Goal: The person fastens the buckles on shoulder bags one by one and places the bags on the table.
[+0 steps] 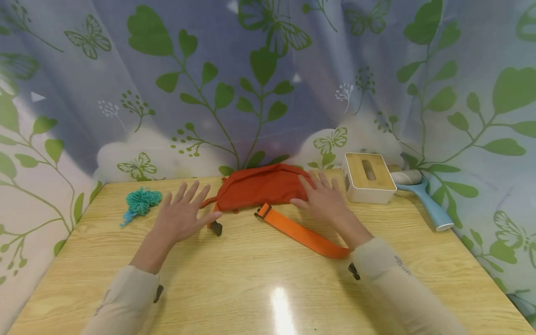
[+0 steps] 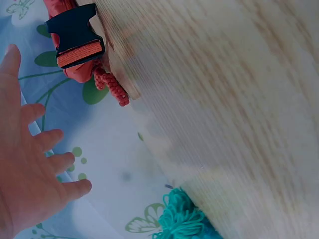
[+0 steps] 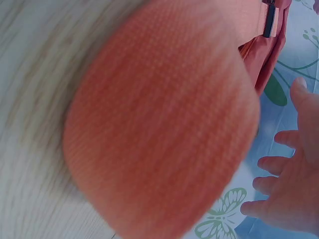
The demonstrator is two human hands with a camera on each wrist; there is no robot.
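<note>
Well, the waist bag point(image 1: 259, 188) lay toward the far edge of the wooden table point(image 1: 234, 279), about midway across, between the person's two hands. The left hand point(image 1: 177, 214) was spread with straight fingers just beside the bag's left end, gripping nothing; the right hand point(image 1: 326, 197), fingers also spread and holding nothing, reached over the bag's right end, though I could not tell whether it touched the cloth. To my eye the bag would have been light and soft, slack enough to sag or fold if lifted by one corner, neither fragile nor likely to slip from the fingers. Both ends of the body seemed the best places to take hold; the strap point(image 1: 301, 232) looked more pliant and, I judged, would only have trailed or swung. As for its looks, the body was a deep red-orange, low and long, with a rounded far edge and shallow creases. The strap was a brighter orange with a visible weave, running from a dark slider point(image 1: 264, 211) nearer than the bag out to the right and toward the near side. At the left end sat a black buckle point(image 1: 216, 228), with a knotted red cord point(image 1: 208, 202) beside it.
</note>
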